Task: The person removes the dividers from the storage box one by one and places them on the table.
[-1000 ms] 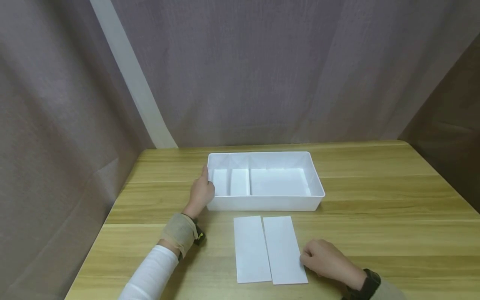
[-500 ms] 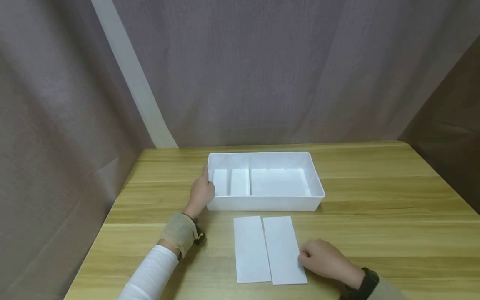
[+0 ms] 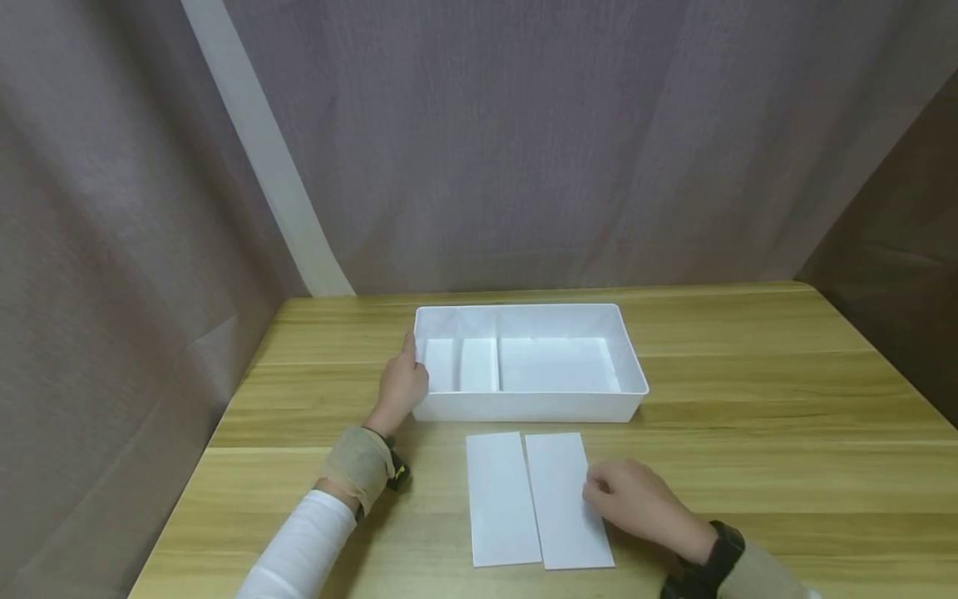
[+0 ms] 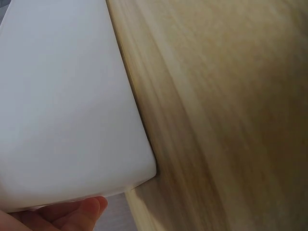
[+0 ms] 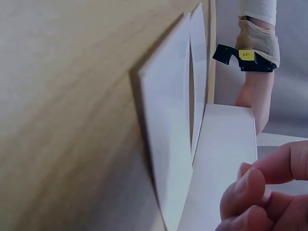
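A white storage box (image 3: 572,406) stands in the middle of the table, with two narrow compartments on its left and one wide one on its right. My left hand (image 3: 402,384) grips its left end, thumb over the rim and index finger along the outer side. Part of those fingers (image 4: 79,214) shows against the wall in the left wrist view. In front of the box lie two flat white rectangular panels, a left panel (image 3: 501,499) and a right panel (image 3: 565,491). My right hand (image 3: 632,497), fingers loosely curled around nothing, is over the right panel's right edge.
The wooden table (image 3: 771,399) extends to both sides of the box. A grey-purple curtain (image 3: 486,150) hangs behind it and along the left. My left wrist carries a strap with a black camera mount (image 3: 399,474); my right wrist has a black band (image 3: 711,561).
My right hand has shifted left and a little away from me, further over the right panel. The left hand, box and panels stay where they were.
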Demonstrator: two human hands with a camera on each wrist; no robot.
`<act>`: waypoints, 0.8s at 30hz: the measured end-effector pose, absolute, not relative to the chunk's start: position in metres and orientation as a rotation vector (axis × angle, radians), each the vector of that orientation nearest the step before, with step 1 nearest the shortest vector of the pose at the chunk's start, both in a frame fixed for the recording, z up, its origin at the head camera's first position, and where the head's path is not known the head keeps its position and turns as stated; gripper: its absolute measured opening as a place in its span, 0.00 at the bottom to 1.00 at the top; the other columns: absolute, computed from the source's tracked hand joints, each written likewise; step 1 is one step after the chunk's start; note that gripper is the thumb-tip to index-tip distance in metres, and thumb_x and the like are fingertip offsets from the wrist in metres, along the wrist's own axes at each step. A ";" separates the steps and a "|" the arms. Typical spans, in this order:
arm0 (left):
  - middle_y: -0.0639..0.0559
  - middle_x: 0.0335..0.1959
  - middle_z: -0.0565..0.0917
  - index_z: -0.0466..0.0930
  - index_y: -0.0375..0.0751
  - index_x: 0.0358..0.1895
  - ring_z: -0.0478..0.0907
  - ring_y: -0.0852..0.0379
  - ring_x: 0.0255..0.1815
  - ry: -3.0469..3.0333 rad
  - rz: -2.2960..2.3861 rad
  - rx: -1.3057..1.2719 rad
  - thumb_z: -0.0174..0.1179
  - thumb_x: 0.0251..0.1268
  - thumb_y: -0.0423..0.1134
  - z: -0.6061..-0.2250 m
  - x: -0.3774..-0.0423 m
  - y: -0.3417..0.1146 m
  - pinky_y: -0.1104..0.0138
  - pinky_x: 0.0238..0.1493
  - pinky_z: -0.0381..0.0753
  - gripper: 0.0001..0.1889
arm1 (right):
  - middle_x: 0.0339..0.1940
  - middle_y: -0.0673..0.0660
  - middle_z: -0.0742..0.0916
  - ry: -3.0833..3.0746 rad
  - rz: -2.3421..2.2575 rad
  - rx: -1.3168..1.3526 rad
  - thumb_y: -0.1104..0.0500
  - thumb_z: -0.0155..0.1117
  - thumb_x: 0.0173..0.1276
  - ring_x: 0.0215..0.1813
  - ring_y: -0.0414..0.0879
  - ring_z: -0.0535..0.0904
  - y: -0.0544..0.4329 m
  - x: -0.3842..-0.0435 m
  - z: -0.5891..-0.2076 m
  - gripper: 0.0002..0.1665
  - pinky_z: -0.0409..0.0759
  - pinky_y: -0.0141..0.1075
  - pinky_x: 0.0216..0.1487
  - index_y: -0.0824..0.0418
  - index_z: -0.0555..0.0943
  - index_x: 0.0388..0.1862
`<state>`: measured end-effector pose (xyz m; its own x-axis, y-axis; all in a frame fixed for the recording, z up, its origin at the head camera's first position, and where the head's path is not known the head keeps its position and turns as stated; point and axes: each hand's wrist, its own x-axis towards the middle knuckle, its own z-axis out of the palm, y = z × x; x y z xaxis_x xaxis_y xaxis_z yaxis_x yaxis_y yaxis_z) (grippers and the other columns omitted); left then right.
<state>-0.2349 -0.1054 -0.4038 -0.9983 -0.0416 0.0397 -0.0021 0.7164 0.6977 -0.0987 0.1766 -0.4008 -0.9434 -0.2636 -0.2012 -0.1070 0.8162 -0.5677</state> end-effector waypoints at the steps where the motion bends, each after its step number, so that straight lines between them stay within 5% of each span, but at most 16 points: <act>1: 0.30 0.53 0.72 0.45 0.32 0.68 0.75 0.48 0.32 -2.861 -1.161 0.038 0.37 0.61 0.29 -0.404 -0.235 -0.105 0.56 0.41 0.75 0.30 | 0.10 0.47 0.69 2.732 -0.837 -0.285 0.61 0.53 0.55 0.16 0.40 0.64 0.176 -0.099 -0.400 0.13 0.61 0.29 0.18 0.56 0.70 0.12; 24: 0.30 0.49 0.74 0.45 0.32 0.68 0.72 0.50 0.26 -2.867 -1.146 0.042 0.38 0.61 0.30 -0.402 -0.235 -0.106 0.58 0.37 0.75 0.30 | 0.12 0.48 0.71 2.838 -0.894 -0.287 0.63 0.52 0.56 0.17 0.39 0.65 0.169 -0.111 -0.389 0.13 0.63 0.29 0.19 0.55 0.73 0.13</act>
